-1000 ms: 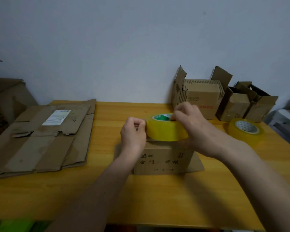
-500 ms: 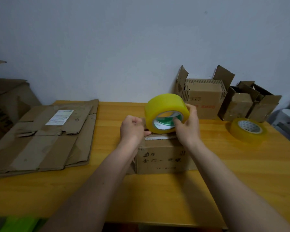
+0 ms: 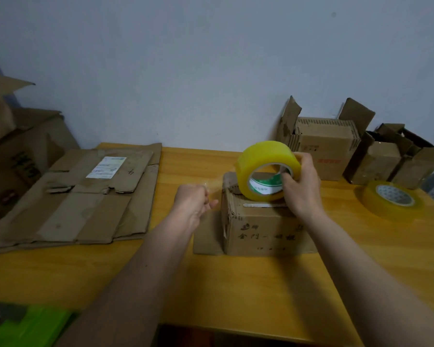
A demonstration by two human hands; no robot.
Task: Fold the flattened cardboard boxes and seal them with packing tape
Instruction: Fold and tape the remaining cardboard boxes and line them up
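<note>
So your small folded box sits mid-worktop, and you've got the yellow tape roll standing on edge on top of it, right hand gripping it with fingers through the core. Your left hand is just left of the box, pinching the pulled-out clear tape end. Flattened boxes lie far left, a second roll far right

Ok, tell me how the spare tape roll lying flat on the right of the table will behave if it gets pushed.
The spare tape roll lies flat on its side on the table, so it should slide, not roll. Thickly wound, it is probably fairly heavy for its size. It looks stiff and unlikely to deform.
</note>
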